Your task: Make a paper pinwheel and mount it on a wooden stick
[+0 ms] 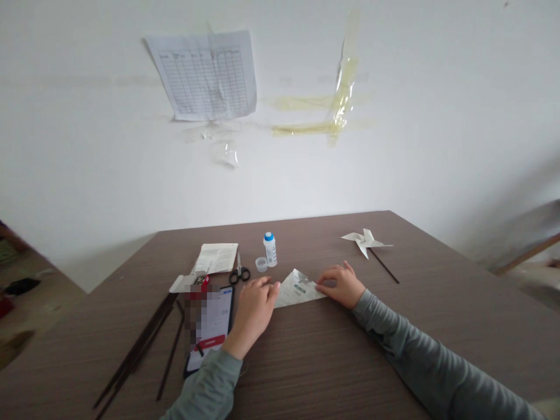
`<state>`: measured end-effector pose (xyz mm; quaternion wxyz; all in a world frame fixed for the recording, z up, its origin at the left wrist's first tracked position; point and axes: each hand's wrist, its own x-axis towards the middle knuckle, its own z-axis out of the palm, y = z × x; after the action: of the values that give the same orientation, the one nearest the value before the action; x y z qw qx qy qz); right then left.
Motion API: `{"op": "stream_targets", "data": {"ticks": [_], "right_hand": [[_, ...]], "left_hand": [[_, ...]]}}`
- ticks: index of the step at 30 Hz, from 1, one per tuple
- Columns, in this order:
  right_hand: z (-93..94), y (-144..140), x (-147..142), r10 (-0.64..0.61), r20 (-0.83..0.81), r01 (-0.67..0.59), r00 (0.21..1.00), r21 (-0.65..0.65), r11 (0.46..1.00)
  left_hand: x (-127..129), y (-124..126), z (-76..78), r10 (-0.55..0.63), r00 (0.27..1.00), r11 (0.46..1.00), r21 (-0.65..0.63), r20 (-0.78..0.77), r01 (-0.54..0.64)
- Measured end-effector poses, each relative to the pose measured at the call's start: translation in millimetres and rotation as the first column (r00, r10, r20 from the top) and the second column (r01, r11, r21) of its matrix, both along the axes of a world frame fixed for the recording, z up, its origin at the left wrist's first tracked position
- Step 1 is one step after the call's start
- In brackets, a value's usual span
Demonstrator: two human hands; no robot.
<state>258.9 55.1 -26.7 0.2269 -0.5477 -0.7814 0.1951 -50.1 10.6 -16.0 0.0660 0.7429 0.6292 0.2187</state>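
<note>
Your folded paper point(300, 289) lies flat mid-bench, pinned at both ends: left hand point(252, 312) pressing its 9 o'clock edge, right hand point(341, 286) its 3 o'clock corner, grip of each flat and open, clasping nothing. Scissors point(239, 273) and glue bottle point(270, 249) sit at 11, a pinwheel point(365, 241) at 2. The brown wood-grain bench point(394, 350) meets a white wall point(437, 116) with a taped chart point(205, 76).

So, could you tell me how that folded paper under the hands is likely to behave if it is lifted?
The folded paper looks thin and light, so it would probably flop. Its creases may spring open once the left hand and right hand let go.
</note>
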Motion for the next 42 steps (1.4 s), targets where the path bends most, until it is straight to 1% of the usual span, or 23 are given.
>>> {"op": "stream_targets", "data": {"ticks": [2,5,8,11,14,18,21,24,27,35,38,42], "right_hand": [[2.0,-0.5,1.6,0.029,-0.023,-0.03,0.999,-0.019,0.999],[5.4,-2.6,1.5,0.059,-0.021,-0.059,0.998,-0.038,0.998],[8.3,-6.1,-1.2,0.055,-0.003,-0.056,0.998,-0.027,0.998],[8.9,-8.3,-4.8,0.063,0.031,-0.062,0.998,-0.02,0.998],[6.9,-7.4,-7.3,0.064,0.057,-0.063,0.996,-0.029,0.998],[4.0,-4.6,-7.7,0.041,0.041,-0.04,0.998,-0.022,0.999],[3.5,-4.3,-6.4,0.012,0.022,-0.012,1.0,0.012,1.0],[2.6,-4.0,-5.4,-0.021,0.0,0.021,1.0,0.048,0.999],[-0.9,-1.0,-5.5,-0.043,0.0,0.043,0.999,0.058,0.997],[-11.5,7.9,-2.5,-0.005,0.031,0.003,0.999,0.076,0.997],[-10.5,6.3,-1.2,-0.007,0.038,0.003,0.999,0.091,0.996],[-4.6,1.7,-0.9,-0.002,0.055,-0.004,0.998,0.11,0.994]], "left_hand": [[0.3,0.3,0.4,0.018,1.0,1.0,-0.012,-0.018,-0.019],[-0.2,-1.5,3.2,0.001,0.999,1.0,-0.025,-0.041,-0.002],[0.2,-6.1,9.6,-0.025,0.998,0.999,-0.044,-0.052,0.023],[2.4,-10.4,16.9,-0.021,0.998,0.995,-0.1,-0.056,0.015],[3.5,-11.1,20.5,-0.026,0.999,0.99,-0.138,-0.04,0.02],[1.8,-8.4,18.7,-0.053,0.999,0.993,-0.108,0.006,0.054],[1.2,-7.9,17.1,-0.08,0.996,0.993,-0.087,0.049,0.084],[2.2,-9.2,17.1,-0.089,0.993,0.992,-0.086,0.072,0.095],[2.8,-9.6,16.7,-0.092,0.993,0.991,-0.085,0.077,0.099],[0.7,-7.5,12.8,-0.093,0.994,0.993,-0.072,0.06,0.097],[0.4,-7.8,13.3,-0.084,0.994,0.994,-0.069,0.062,0.089],[0.0,-6.0,11.9,-0.097,0.995,0.993,-0.059,0.038,0.099]]}}
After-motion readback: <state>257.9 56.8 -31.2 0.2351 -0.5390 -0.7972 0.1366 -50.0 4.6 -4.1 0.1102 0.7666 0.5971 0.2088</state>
